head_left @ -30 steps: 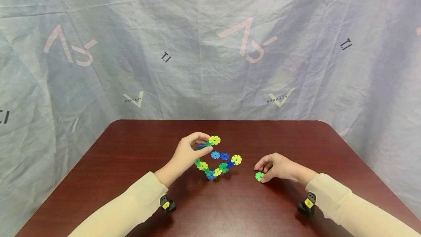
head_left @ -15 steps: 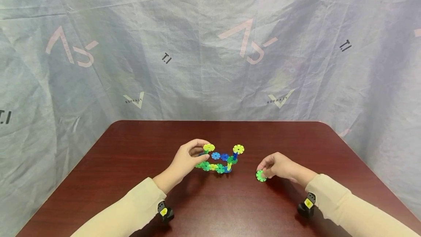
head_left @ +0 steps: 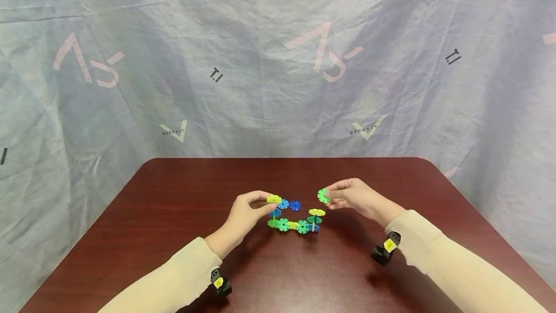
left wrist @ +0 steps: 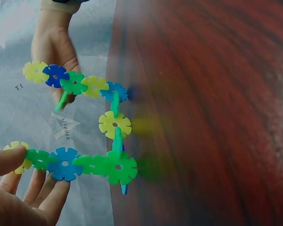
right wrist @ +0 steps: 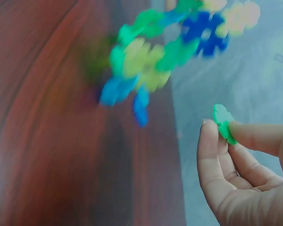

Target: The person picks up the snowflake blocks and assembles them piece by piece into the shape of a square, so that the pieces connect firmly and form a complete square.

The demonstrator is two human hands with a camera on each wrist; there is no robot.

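My left hand (head_left: 241, 216) pinches the yellow end disc of a chain of interlocked notched plastic discs (head_left: 283, 225) in yellow, green and blue. In the left wrist view the chain bends into a U, with its second yellow end disc (left wrist: 36, 71) at the opposite tip. My right hand (head_left: 362, 199) pinches a single light green notched disc (head_left: 323, 195) between thumb and fingers, raised just above the chain's right arm. That green disc (right wrist: 222, 123) appears nearly edge-on in the right wrist view, apart from the chain.
Two blue notched discs (head_left: 295, 206) show behind the chain in the head view. Everything is over a dark red-brown wooden table (head_left: 182, 182). A grey printed cloth (head_left: 260, 86) hangs beyond its far edge.
The left hand has turned the chain so its arms stand up and its base runs level. My right hand has raised the green disc and brought it left, toward the chain.
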